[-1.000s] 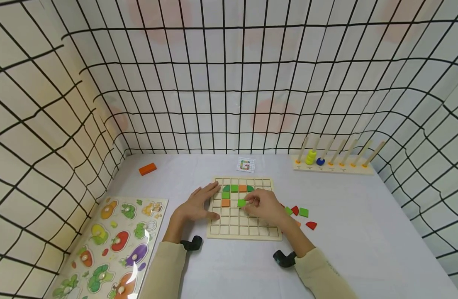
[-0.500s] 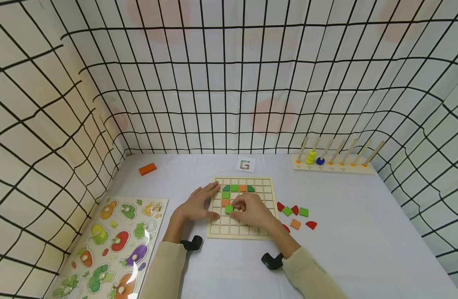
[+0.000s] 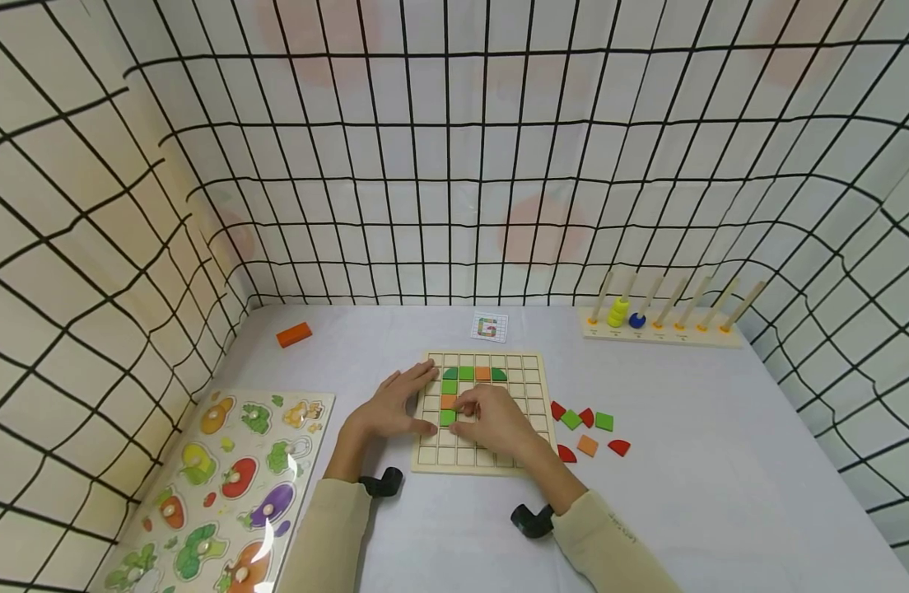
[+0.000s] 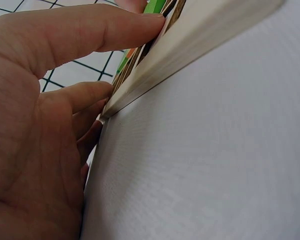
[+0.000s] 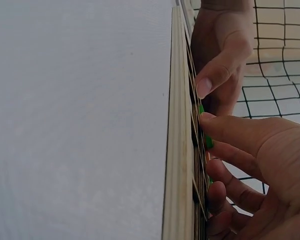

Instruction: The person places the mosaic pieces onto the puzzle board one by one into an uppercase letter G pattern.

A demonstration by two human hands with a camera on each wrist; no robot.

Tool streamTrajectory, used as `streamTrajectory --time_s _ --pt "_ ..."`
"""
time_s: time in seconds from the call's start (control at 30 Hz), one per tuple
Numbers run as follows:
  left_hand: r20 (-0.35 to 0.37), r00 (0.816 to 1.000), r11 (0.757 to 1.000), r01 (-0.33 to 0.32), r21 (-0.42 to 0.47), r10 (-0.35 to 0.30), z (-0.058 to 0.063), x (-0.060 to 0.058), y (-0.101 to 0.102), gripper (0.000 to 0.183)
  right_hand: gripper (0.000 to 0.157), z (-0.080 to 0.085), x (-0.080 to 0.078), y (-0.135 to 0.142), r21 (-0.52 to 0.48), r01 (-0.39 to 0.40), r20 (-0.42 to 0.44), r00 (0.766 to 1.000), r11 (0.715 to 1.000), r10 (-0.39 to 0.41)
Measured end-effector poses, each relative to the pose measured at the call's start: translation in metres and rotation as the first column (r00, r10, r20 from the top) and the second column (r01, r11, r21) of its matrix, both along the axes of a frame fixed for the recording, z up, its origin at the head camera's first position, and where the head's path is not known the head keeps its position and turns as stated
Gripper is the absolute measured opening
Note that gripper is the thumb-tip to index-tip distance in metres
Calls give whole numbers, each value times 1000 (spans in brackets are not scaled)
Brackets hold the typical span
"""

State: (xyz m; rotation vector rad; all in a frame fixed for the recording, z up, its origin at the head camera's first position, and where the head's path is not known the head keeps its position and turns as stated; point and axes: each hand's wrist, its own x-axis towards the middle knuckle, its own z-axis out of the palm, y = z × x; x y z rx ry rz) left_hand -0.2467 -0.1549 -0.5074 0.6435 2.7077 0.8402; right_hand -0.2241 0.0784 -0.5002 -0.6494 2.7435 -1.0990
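Note:
A wooden grid board (image 3: 499,461) lies on the table, with green and orange tiles set in its cells. My left hand (image 3: 386,408) rests at the board's left edge, fingers spread; in the left wrist view its thumb (image 4: 115,30) lies on the rim. Over the board, my right hand (image 3: 495,422) pinches a green square tile (image 3: 448,417) between thumb and forefinger. That tile sits in the cell just below an orange square tile (image 3: 448,402). In the right wrist view the fingertips partly cover the green tile (image 5: 208,141).
Loose red, green and orange tiles (image 3: 588,445) lie right of the board. Behind it is a small pattern card (image 3: 489,328). A peg counting stand (image 3: 662,331) stands at back right, an orange block (image 3: 294,334) at back left, and a vegetable puzzle (image 3: 225,494) at left.
My right hand has moved left and toward me across the board with the green tile, which has come down into a cell below the orange one. The left hand has stayed put.

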Motion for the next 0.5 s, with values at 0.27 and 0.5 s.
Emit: streamTrajectory --time_s 0.27,0.5 --pt "-7 1000 1000 -1 -9 1 -1 -2 -1 101 20 2 0 0 -17 -6 -10 1000 1000 6" --pt "-3 1000 1000 7 1 -7 -1 0 -2 101 20 1 1 3 -65 -12 22 1000 998 13"
